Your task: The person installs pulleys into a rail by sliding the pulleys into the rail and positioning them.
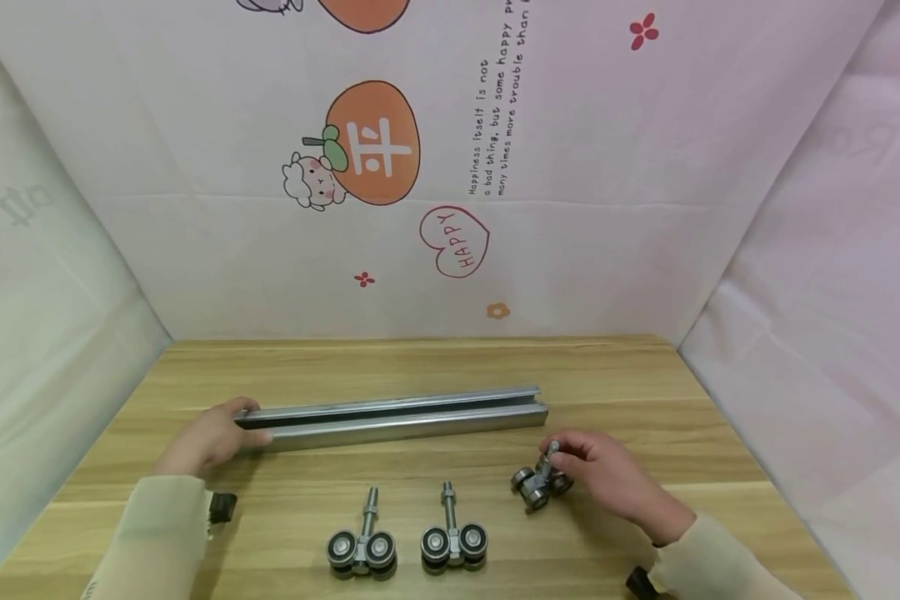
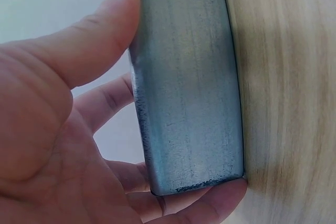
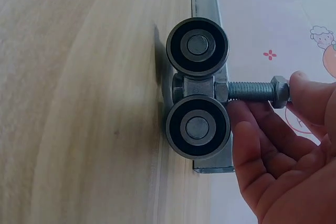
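Note:
A grey metal channel rail (image 1: 408, 429) lies across the table, its long slot facing up. My left hand (image 1: 212, 437) grips its left end, thumb on the near side; in the left wrist view the fingers reach round the end of the rail (image 2: 186, 93). Near the rail's right end, my right hand (image 1: 611, 479) pinches a four-wheeled roller trolley (image 1: 537, 485) by its threaded bolt. The right wrist view shows the thumb at the nut (image 3: 281, 92) on that bolt, with two wheels (image 3: 198, 45) facing the camera.
Two more roller trolleys, one on the left (image 1: 362, 546) and one in the middle (image 1: 453, 542), stand on the wooden table (image 1: 285, 517) in front of the rail, bolts pointing away. Printed white cloth (image 1: 570, 250) hangs behind the table and along both sides.

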`<action>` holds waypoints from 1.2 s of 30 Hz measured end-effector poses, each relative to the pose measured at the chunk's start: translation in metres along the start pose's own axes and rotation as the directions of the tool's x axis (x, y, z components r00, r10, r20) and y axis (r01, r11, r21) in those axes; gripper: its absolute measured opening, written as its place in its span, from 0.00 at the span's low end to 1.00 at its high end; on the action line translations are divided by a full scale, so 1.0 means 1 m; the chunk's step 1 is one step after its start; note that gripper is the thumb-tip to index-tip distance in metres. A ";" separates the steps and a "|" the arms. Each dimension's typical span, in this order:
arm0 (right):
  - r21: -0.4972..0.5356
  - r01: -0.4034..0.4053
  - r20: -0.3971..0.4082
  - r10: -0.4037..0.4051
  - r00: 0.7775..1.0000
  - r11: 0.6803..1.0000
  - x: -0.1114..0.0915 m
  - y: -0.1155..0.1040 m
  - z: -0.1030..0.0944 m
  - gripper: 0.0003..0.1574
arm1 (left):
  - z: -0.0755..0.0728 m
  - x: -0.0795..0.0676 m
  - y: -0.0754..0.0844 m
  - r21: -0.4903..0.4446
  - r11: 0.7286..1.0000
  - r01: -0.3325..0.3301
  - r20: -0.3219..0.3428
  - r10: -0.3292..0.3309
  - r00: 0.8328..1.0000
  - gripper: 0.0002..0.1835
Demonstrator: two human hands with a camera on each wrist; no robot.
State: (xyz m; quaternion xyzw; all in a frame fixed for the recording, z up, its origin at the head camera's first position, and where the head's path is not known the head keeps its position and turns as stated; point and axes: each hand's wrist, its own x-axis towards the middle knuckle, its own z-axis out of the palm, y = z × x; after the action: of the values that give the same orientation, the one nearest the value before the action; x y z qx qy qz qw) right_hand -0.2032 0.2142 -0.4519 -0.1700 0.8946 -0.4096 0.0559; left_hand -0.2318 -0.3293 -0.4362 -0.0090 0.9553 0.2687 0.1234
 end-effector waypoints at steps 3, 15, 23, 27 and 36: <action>-0.014 -0.014 -0.019 0.014 1.000 1.000 0.001 0.001 -0.001 0.08 | 0.001 0.000 0.000 -0.004 1.000 -0.004 -0.003 0.004 1.000 0.42; -0.006 -0.093 -0.069 0.093 0.993 0.996 0.007 0.009 -0.012 0.11 | 0.001 -0.001 -0.001 0.002 1.000 -0.007 0.001 0.007 1.000 0.43; -0.034 -0.128 -0.097 0.124 0.988 0.991 0.014 0.014 -0.023 0.13 | 0.002 0.000 0.000 0.003 1.000 -0.002 -0.016 0.002 1.000 0.40; -0.041 -0.127 -0.102 0.122 0.987 0.991 0.017 0.019 -0.029 0.15 | 0.001 0.001 -0.001 -0.007 1.000 0.006 -0.006 -0.006 1.000 0.40; -0.026 -0.134 -0.147 0.129 0.981 0.991 0.026 0.038 -0.044 0.16 | 0.000 0.002 -0.002 -0.010 1.000 0.013 0.023 -0.012 1.000 0.42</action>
State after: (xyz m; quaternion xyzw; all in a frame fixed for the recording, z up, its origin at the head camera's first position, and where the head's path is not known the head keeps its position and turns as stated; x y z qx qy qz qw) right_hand -0.2480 0.2595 -0.4510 -0.0812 0.9128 -0.4000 0.0149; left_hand -0.2335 -0.3307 -0.4378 -0.0125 0.9522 0.2731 0.1361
